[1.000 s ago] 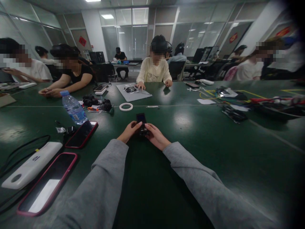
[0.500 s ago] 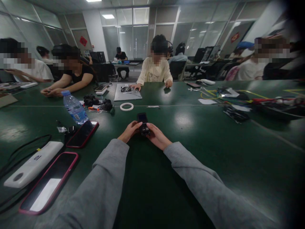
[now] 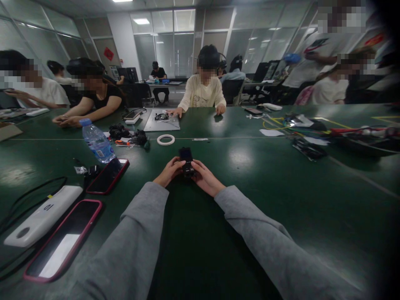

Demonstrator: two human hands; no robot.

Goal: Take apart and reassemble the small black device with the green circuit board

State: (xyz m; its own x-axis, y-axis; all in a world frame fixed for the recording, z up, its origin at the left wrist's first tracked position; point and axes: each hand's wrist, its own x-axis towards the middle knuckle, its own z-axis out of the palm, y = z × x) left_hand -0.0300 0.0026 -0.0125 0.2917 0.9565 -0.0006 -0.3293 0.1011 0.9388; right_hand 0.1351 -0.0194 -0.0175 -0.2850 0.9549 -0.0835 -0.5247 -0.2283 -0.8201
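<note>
Between both hands, just above or on the green table point(image 3: 250, 196), is a small black handheld device point(image 3: 186, 160) with a dark screen at its far end and small pale marks or keys near the close end. My left hand point(image 3: 171, 171) grips its left side, thumb on top. My right hand point(image 3: 204, 177) holds its right side, the thumb lying by the lower edge of the screen. The fingers beneath the device are mostly hidden. Beyond it lies a white ring point(image 3: 166, 140), touched by neither hand.
To the left are two phones in red point(image 3: 108, 177) and pink point(image 3: 64, 241) cases, a white power bank point(image 3: 45, 216) with cables, and a tilted water bottle point(image 3: 98, 141). Tangled wires point(image 3: 312, 129) lie at the right. A person point(image 3: 204, 87) sits opposite by a silver laptop point(image 3: 162, 121).
My hands keep their hold on the device, almost unmoved. Across the table, the silver laptop has shifted slightly left under the person's hand. Someone standing has appeared at the back right.
</note>
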